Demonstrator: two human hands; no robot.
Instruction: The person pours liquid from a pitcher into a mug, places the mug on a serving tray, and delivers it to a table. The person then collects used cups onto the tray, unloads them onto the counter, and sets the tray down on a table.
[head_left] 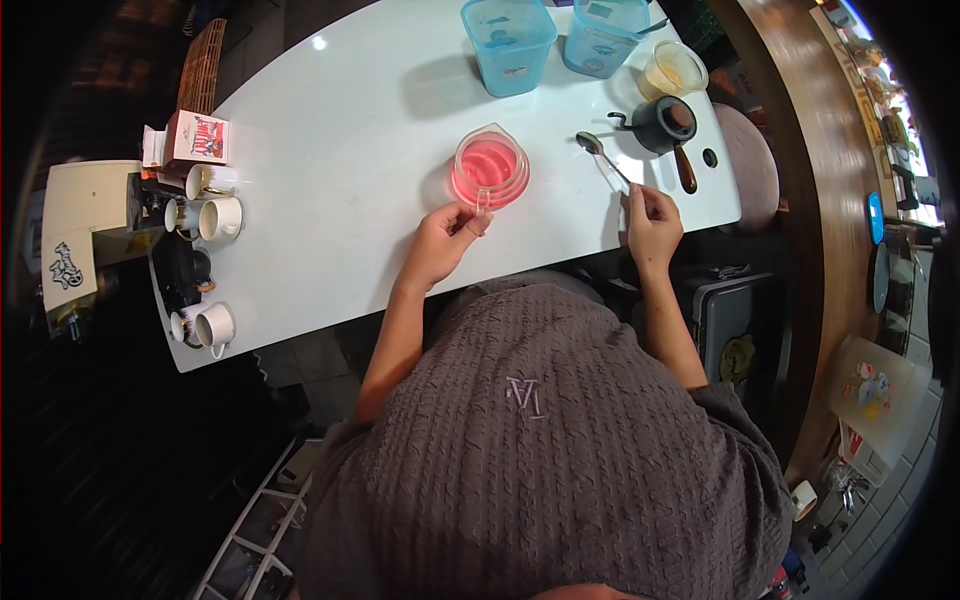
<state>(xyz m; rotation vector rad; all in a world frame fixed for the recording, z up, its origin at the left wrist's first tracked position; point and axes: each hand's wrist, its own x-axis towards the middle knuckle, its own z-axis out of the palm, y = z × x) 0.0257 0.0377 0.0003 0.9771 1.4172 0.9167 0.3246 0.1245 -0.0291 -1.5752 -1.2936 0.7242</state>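
A clear glass jug [491, 168] with pink liquid in it stands on the white table. Its handle points toward me, and the fingers of my left hand [445, 240] are closed on that handle. To the right, my right hand [654, 228] pinches the end of a metal spoon [603, 158]. The spoon's bowl points away from me to the left, over the tabletop; whether it touches the surface I cannot tell. Just beyond the spoon sits a dark pot [662, 125] with a thin spout and a wooden handle.
Two blue plastic containers [510, 50] and a clear tub [672, 72] with pale contents stand at the far side of the table [340, 200]. White cups [220, 218] and a small box [196, 137] line the left edge. A grey stool [748, 165] is at the right.
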